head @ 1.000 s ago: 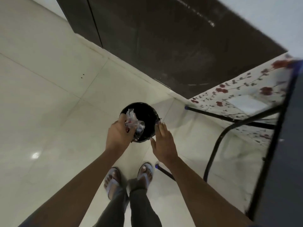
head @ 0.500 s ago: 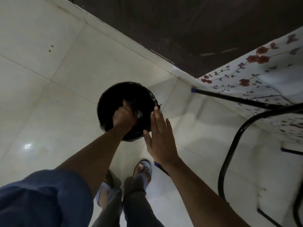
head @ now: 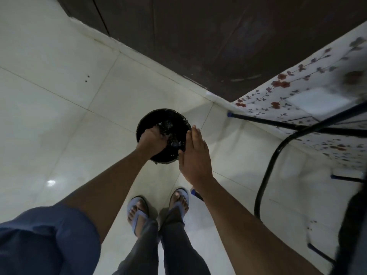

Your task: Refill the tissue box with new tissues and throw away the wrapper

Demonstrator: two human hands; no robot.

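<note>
A round black bin lined with a dark bag stands on the white tiled floor in front of my feet. My left hand reaches down inside it, fingers curled onto the crumpled clear wrapper, which glints just beyond my knuckles. My right hand is flat with fingers together and extended, resting against the bin's right rim and holding nothing. No tissue box is in view.
A table with a white floral cloth is at the right, and its black metal frame curves down to the floor close to my right arm. A dark wooden wall runs behind the bin. My feet in blue sandals stand just short of it.
My left hand went from holding the wrapper above the bin to pushing it down inside. My right hand stayed at the bin's right rim.
</note>
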